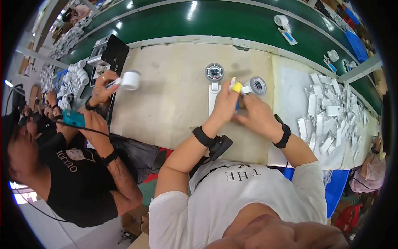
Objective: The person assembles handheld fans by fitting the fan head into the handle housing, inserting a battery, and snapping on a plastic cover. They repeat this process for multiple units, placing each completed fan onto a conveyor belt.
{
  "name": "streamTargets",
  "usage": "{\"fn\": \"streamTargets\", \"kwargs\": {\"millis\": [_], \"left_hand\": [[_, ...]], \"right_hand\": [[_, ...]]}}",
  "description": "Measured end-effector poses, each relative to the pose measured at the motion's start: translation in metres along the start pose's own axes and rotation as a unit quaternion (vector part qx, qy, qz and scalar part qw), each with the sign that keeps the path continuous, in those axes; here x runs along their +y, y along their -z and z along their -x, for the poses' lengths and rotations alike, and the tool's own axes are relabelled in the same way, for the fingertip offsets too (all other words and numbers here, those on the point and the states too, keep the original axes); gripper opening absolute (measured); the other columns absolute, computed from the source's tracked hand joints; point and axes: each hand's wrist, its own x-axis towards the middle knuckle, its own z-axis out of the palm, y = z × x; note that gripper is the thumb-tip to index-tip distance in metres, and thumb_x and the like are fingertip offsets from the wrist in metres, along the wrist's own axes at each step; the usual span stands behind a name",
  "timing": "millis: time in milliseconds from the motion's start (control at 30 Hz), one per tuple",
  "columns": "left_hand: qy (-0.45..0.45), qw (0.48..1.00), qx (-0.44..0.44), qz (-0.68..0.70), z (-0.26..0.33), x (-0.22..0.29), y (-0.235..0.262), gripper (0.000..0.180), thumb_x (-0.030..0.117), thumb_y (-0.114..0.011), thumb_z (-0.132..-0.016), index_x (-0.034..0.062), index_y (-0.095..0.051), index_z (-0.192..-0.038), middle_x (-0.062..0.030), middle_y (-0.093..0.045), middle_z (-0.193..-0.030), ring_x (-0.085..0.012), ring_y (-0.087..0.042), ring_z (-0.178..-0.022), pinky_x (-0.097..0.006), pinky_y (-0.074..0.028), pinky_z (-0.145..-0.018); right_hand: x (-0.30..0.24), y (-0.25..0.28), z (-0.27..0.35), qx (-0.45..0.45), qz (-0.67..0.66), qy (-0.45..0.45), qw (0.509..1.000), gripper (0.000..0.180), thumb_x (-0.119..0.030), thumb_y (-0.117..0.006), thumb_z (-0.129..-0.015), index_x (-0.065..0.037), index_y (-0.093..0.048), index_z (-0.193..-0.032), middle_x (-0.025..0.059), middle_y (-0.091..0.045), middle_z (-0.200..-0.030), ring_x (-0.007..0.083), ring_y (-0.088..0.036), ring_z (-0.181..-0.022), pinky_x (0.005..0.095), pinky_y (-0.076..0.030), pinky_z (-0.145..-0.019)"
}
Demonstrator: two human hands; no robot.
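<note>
Beige bench [174, 99]: both hands' fingers grip yellow-capped, maybe blue, tool [236, 87].

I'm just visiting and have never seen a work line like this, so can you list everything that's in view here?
Worktable: one, beige, in front of the person.
Green belt: one, running along the table's far edge.
Round white unit: one, open face up, on the table beyond the hands.
Small white parts on the belt: a few, upper right.
Pile of white flat parts: many, on the table's right side.
Co-worker: one, black shirt, at the left, holding a teal tool and a white round part.
Blue bin: one, lower right.
Left hand: wristband, fingers on a yellow piece.
Right hand: wristband, beside another round white unit; exact grip unclear.
</note>
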Motion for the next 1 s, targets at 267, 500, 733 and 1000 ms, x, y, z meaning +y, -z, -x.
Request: {"fn": "streamTargets", "kwargs": {"millis": [267,500,733,1000], "left_hand": [[-0.212,0.859,0.116,-0.45,0.024,0.021,0.035,0.044,0.009,-0.061,-0.073,-0.0018,-0.041,-0.111,-0.021,-0.045,-0.118,-0.0381,-0.046,-0.105,-0.044,-0.039,-0.089],[-0.06,0.823,0.114,-0.553,0.005,0.023,0.092,0.048,0.005,-0.055,-0.07,0.0004,-0.042,-0.116,-0.0237,-0.049,-0.109,-0.0403,-0.052,-0.095,-0.046,-0.045,-0.078],[-0.092,0.646,0.179,-0.736,0.0,0.027,0.199,0.047,0.005,-0.056,-0.071,-0.0001,-0.047,-0.117,-0.0225,-0.054,-0.111,-0.0394,-0.051,-0.104,-0.044,-0.04,-0.091],[-0.07,0.991,0.109,-0.041,-0.004,0.001,0.099,0.035,0.012,-0.053,-0.084,0.0,-0.049,-0.118,-0.0133,-0.057,-0.112,-0.0268,-0.055,-0.102,-0.034,-0.043,-0.088]], "right_hand": [[0.02,-0.011,0.003,-0.05,0.072,-0.003,0.996,0.027,-0.023,-0.065,-0.074,-0.003,-0.053,-0.088,0.0121,-0.056,-0.085,0.0305,-0.055,-0.081,0.0389,-0.045,-0.07],[0.013,-0.005,-0.005,-0.081,0.112,0.036,0.99,0.028,-0.016,-0.064,-0.073,-0.005,-0.052,-0.096,0.0116,-0.056,-0.09,0.0291,-0.055,-0.085,0.0374,-0.046,-0.073],[0.05,0.028,-0.059,0.064,0.218,0.223,0.948,0.048,0.002,-0.06,-0.067,-0.01,-0.051,-0.113,0.0132,-0.044,-0.121,0.0299,-0.049,-0.109,0.0348,-0.045,-0.088],[0.046,0.032,-0.063,-0.051,-0.039,0.138,0.988,0.059,0.0,-0.069,-0.063,-0.014,-0.05,-0.117,0.0099,-0.04,-0.125,0.0298,-0.047,-0.11,0.0344,-0.044,-0.09]]}}
